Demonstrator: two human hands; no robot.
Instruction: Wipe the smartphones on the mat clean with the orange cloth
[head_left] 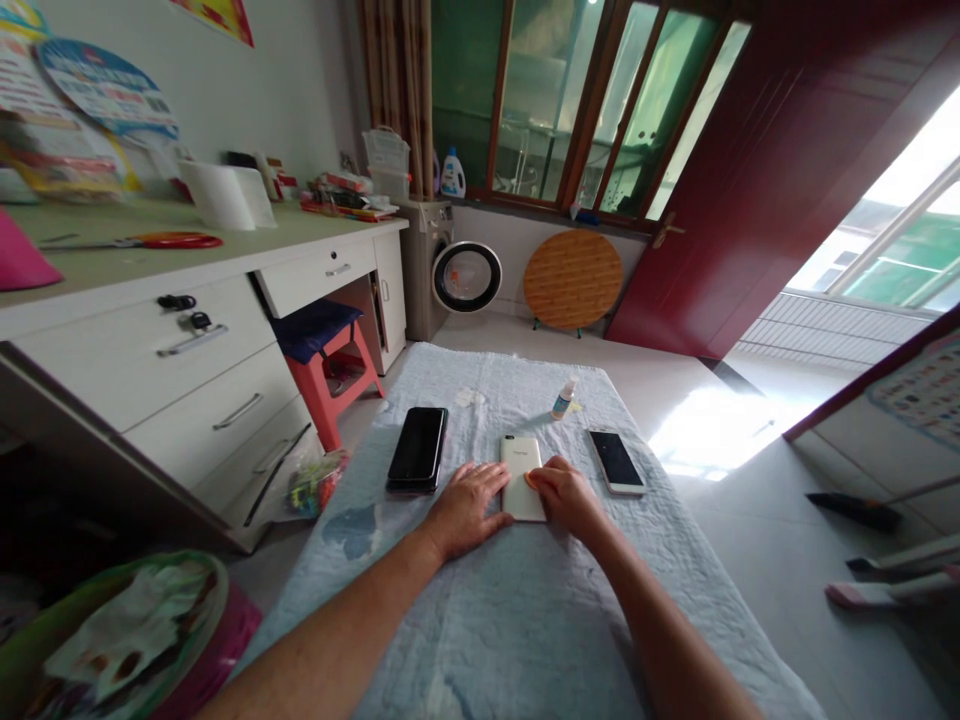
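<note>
With the open, spread fingers of my left hand point(469, 507), I am bracing the left edge of the pale phone point(520, 492), which is lying back up on the cloth-covered worktop point(495, 620) between a dark phone point(418, 446) and a white-edged phone point(616, 462), while the fingers of my right hand point(568, 494) are pinching what looks like a small orange pad point(530, 480) against its right side. I am probably wiping the back, and the next stroke is calling for light, even pressure, with my left fingers stopping any sliding.
</note>
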